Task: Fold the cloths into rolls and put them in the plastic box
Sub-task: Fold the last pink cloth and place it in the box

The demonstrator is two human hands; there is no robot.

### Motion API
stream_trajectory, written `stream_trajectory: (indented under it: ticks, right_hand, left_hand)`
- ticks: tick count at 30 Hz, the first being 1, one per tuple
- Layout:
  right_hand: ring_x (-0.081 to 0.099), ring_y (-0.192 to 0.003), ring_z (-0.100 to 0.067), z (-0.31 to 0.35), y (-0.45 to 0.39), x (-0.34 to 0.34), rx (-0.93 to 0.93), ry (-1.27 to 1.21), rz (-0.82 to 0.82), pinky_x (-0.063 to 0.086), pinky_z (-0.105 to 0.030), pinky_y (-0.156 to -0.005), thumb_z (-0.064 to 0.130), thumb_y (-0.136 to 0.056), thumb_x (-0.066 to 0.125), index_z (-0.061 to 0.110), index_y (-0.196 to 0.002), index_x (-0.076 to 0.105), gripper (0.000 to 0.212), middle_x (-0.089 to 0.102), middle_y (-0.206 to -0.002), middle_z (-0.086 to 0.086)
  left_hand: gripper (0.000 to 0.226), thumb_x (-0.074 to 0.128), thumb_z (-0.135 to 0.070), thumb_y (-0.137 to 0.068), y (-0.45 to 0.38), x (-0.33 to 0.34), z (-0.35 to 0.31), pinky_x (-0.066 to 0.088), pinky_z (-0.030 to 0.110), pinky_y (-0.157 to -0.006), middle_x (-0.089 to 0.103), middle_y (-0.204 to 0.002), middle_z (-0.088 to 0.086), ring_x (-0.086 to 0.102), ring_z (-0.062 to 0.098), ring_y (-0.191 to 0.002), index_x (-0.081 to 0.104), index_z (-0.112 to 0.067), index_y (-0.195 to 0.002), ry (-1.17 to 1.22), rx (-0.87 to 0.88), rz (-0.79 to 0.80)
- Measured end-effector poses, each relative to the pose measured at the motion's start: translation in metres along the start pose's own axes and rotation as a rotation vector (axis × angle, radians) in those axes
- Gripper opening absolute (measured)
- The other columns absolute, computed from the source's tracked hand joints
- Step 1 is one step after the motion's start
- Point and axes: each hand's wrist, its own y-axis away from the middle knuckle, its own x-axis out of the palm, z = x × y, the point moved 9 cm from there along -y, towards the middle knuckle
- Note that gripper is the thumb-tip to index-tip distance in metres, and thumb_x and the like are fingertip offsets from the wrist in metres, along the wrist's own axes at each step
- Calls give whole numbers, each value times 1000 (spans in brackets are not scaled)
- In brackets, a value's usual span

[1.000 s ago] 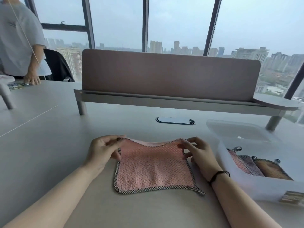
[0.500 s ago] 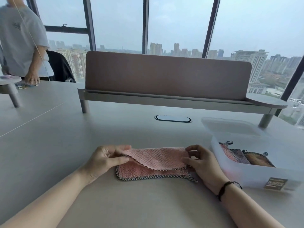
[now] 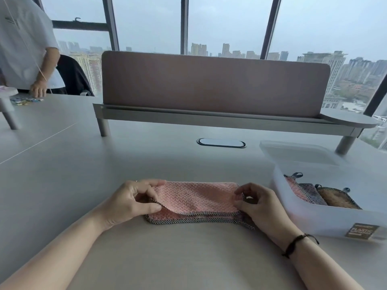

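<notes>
We see one pink cloth (image 3: 195,200) lying on the pale desk (image 3: 188,258) at the lower centre of the frame, folded over on itself so that its upper layer stops just short of the checked hem of the lower layer. Our two hands hold it at its ends: the left hand (image 3: 130,200) pinches the left edge of the upper layer between thumb and fingers, and the right hand (image 3: 259,204) pinches the right edge with curled fingers, a dark cord round its wrist. At the right of the frame stands one translucent plastic box (image 3: 326,218), just beside the right hand, and in it we count three rolled cloths (image 3: 314,193) side by side: one pink, one grey, one brown. One clear lid (image 3: 297,152) lies behind the box. In the upper centre one padded divider (image 3: 213,84) stands on a raised shelf, and at the upper left a second person (image 3: 23,45) rests one hand on the desk.
</notes>
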Motion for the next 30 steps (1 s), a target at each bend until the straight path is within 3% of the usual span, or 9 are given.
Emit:
stream_trajectory:
  ticks: [4, 7, 14, 17, 20, 25, 30]
  right_hand:
    - [59, -57, -21, 2, 2, 0, 6, -51, 15, 48, -34, -56, -10, -78, 73, 14, -80, 71, 24, 68, -74, -17]
    - [59, -55, -20, 2, 2, -1, 15, -38, 16, 46, -34, -57, -10, -78, 73, 17, -80, 71, 26, 67, -69, -12]
    - [39, -44, -14, 10, 6, 8, -30, 151, 76, 31, -20, -45, 1, -77, 73, 28, -79, 67, 27, 61, -52, -2]
    - [37, -41, -14, 9, 6, 6, -26, 167, 67, 29, -19, -44, 3, -77, 75, 27, -80, 67, 26, 60, -50, -2]
    - [36, -42, -14, 9, 5, 5, -26, 198, 54, 28, -21, -44, 6, -76, 76, 30, -81, 67, 27, 59, -51, -2]
    - [34, -41, -8, 10, 6, 2, -20, 275, 28, 30, -19, -43, 10, -75, 78, 33, -81, 67, 25, 56, -51, 1]
    - [36, -38, -5, 21, 11, 3, -70, 380, 3, 30, -17, -42, 13, -74, 79, 30, -81, 67, 21, 54, -52, 7]
  left_hand:
    - [22, 79, -32, -60, -2, -2, 4, 41, 31, -104, 61, -134, -4, 56, 3, -126, 72, -14, -71, -50, -10, 22]
    - [16, 76, -30, -61, -3, 1, 4, 40, 26, -106, 59, -136, -8, 51, -2, -129, 71, -19, -72, -152, 6, 69]
    - [12, 76, -32, -62, -3, 3, 2, 37, 25, -109, 58, -136, -15, 47, -7, -130, 68, -24, -68, -240, 30, 103]
    - [34, 86, -52, -57, -3, 4, 0, 36, 24, -108, 58, -134, -16, 48, -9, -129, 70, -25, -70, -246, 39, 90]
    - [49, 74, -74, -61, -5, 3, 0, 37, 25, -107, 62, -130, -17, 51, -8, -126, 72, -26, -73, -248, 60, 48]
    - [28, 70, -47, -72, -7, 1, 4, 46, 36, -107, 67, -121, -18, 61, 4, -118, 63, -34, -96, -201, 67, -34]
    - [38, 72, -52, -68, -2, -5, -7, 44, 37, -106, 61, -121, -26, 56, -1, -118, 63, -40, -104, -492, 170, -125]
